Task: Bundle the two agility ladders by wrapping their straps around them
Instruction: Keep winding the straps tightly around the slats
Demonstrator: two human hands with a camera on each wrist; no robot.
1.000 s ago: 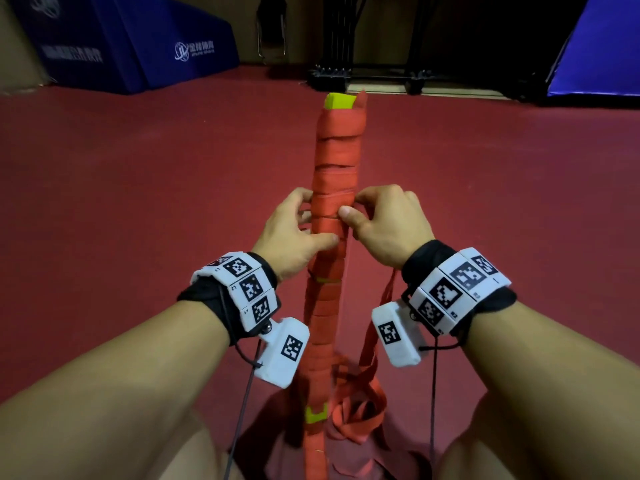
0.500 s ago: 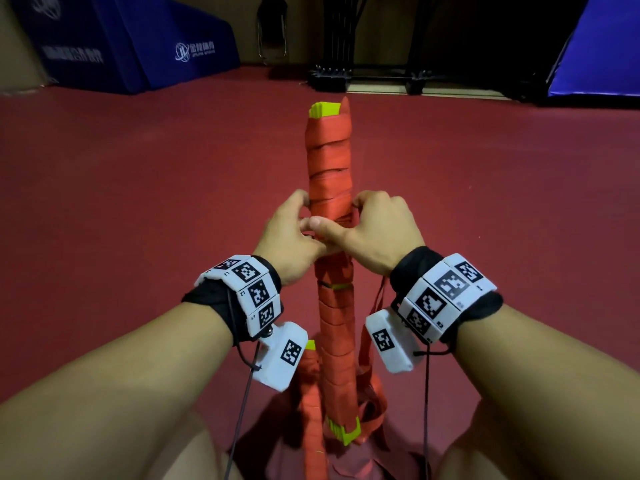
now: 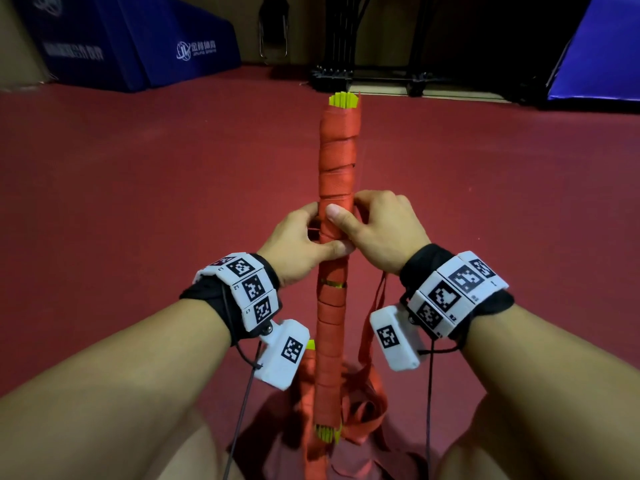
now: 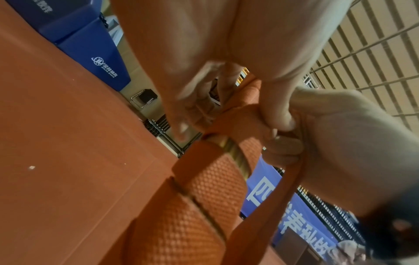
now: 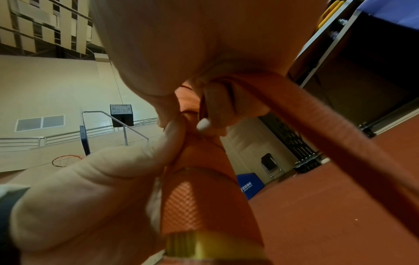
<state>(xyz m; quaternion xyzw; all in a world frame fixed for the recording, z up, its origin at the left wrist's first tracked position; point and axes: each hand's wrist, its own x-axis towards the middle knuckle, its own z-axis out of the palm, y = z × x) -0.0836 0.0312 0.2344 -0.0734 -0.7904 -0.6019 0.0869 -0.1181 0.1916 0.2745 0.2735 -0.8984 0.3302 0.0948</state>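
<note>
- The left hand (image 3: 298,242) grasps the middle of a long bundle of yellow-green plastic rungs wound in orange-red woven strap (image 3: 337,168), its thumb laid across the near face of the bundle and its fingers curled round the far side.
- The right hand (image 3: 382,230) grips the same bundle from the other side, just above the left thumb; its thumb presses flat on the wrapped strap and its fingers are curled behind.
- In the right wrist view the right hand's fingers (image 5: 215,107) also pinch a loose length of orange-red strap (image 5: 328,136) that runs away from the bundle, down past the wrist.
- The bundle stands nearly upright between the two forearms, held in front of the person; yellow-green rung ends (image 3: 343,99) stick out at its top and again at its bottom.
- A narrow gap in the winding below the hands shows a sliver of yellow-green.
- Slack strap (image 3: 360,410) lies heaped round the bundle's lower end, between the person's knees.
- Around all this is a dark red sports floor (image 3: 138,202).
- Far back on the left sits a blue padded mat with white lettering (image 3: 166,39).
- A dark folding chair (image 3: 273,29) stands beyond, near a black metal rack (image 3: 374,39).
</note>
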